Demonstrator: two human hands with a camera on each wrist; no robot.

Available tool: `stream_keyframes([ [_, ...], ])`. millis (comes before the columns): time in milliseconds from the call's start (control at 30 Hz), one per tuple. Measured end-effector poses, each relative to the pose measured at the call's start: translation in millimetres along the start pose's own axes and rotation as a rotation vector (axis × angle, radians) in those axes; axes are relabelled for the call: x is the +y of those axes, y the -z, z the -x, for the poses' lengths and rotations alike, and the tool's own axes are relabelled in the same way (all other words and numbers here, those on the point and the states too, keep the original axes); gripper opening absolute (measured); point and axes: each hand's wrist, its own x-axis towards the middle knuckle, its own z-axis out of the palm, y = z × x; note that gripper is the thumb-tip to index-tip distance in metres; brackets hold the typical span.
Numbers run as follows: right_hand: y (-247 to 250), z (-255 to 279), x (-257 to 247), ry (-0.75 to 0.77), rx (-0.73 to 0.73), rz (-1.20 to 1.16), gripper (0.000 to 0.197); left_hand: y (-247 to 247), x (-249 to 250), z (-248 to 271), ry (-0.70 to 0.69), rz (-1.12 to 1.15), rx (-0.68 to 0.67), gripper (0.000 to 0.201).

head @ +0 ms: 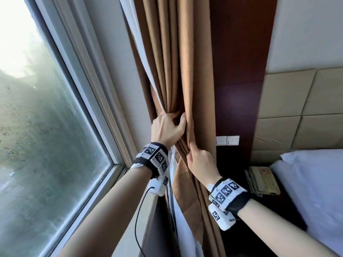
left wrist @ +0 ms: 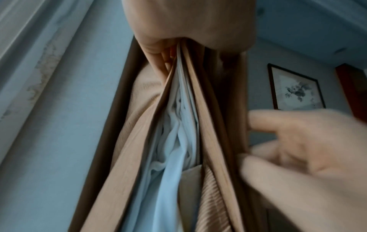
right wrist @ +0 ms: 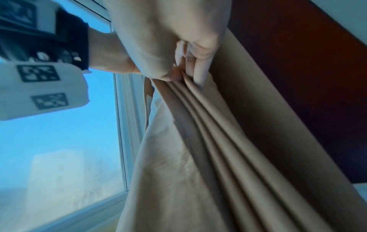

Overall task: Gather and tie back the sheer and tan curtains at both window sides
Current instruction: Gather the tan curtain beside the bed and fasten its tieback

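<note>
A tan curtain (head: pixel 176 67) hangs in pleats at the right side of the window, with a white sheer curtain (head: pixel 138 51) along its left edge. My left hand (head: pixel 168 125) grips the gathered folds of both at mid height, thumb on the front. Just below it my right hand (head: pixel 198 158) pinches the outer tan pleats. In the left wrist view the sheer (left wrist: pixel 174 125) is bunched between tan folds (left wrist: pixel 210 128). In the right wrist view my fingers (right wrist: pixel 200 66) curl round the tan pleats (right wrist: pixel 208 133). No tie-back shows.
The window (head: pixel 46 117) and its frame fill the left. A dark wood panel (head: pixel 239 80) with white switches (head: pixel 227 140) stands right of the curtain. Below it sit a telephone (head: pixel 263 179) and a bed with white pillow (head: pixel 315 173).
</note>
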Motion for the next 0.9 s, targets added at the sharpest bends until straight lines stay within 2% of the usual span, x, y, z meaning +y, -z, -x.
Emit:
stream_keyframes([
  [67,-8,-11,-7,-0.019,-0.008,-0.005,0.030,2,3,0,0.027,0.057,-0.002,0.065],
  [133,-17,-21,-9,-0.019,-0.021,-0.019,0.030,5,0,0,0.031,0.033,-0.014,0.069],
  [167,-20,-25,-8,-0.007,-0.039,-0.026,0.032,6,-3,0,0.025,-0.008,-0.033,0.061],
  [267,-25,-33,-6,0.055,-0.126,-0.059,0.036,11,-15,-3,0.044,-0.102,-0.109,0.018],
  [400,-28,-45,12,0.021,-0.295,-0.205,0.033,20,-23,0,0.040,-0.106,-0.077,0.005],
  [467,-26,-56,32,-0.049,-0.358,-0.230,0.038,20,-27,1,0.003,-0.105,-0.049,0.024],
  [500,-23,-63,43,-0.099,-0.342,-0.251,0.041,20,-28,0,-0.013,-0.104,-0.044,0.043],
  [567,-16,-77,65,-0.193,-0.213,-0.301,0.038,21,-26,0,-0.047,-0.118,-0.039,0.086],
  [600,-13,-85,76,-0.241,-0.118,-0.312,0.032,22,-24,1,-0.048,-0.139,-0.045,0.099],
  [667,-7,-101,97,-0.341,0.104,-0.283,0.026,23,-18,0,-0.070,-0.198,-0.045,0.108],
  [733,-4,-117,113,-0.408,0.208,-0.295,0.046,21,-14,0,-0.096,-0.257,-0.051,0.107],
  [767,-6,-125,117,-0.425,0.193,-0.323,0.061,21,-14,-1,-0.090,-0.272,-0.065,0.102],
  [833,-9,-136,122,-0.439,0.053,-0.358,0.086,18,-15,-4,-0.050,-0.250,-0.097,0.085],
  [900,-16,-139,124,-0.417,-0.143,-0.344,0.094,15,-16,-7,-0.005,-0.236,-0.106,0.062],
])
